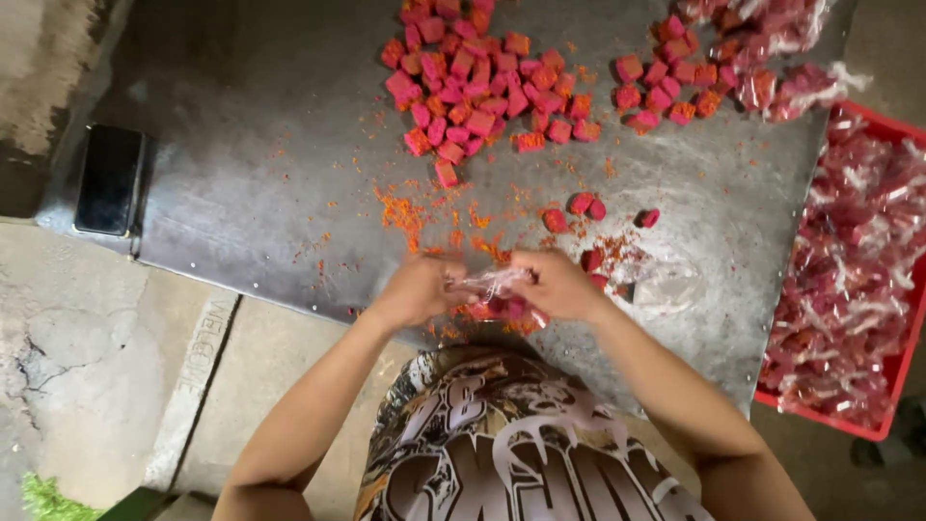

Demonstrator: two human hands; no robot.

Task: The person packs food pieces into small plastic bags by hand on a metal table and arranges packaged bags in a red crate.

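The left hand (417, 287) and right hand (557, 285) meet at the near edge of the table, both closed on one small clear bag (494, 289) stretched between them. Pink-red cubes show through the bag's film below the fingers; how many cannot be told.

The metal table (241, 145) fills most of the view, grey and scuffed. Right of it stands a red crate (902, 130), its inside heaped with filled bags (849, 280) of the same cubes. More filled bags (772, 58) lie on the table's far right corner.

A large pile of loose cubes (477, 82) sits at the far middle of the table, with a smaller group (661, 87) just to its right. Three single cubes (579, 207) lie between the pile and the hands, and a fourth (649, 218) a little to the right.

A dark phone (109, 179) rests flat on the table's left edge, well apart from the hands. An empty clear bag (661, 285) lies just right of the right hand. Orange crumbs (403, 214) are scattered from the pile down to the hands.
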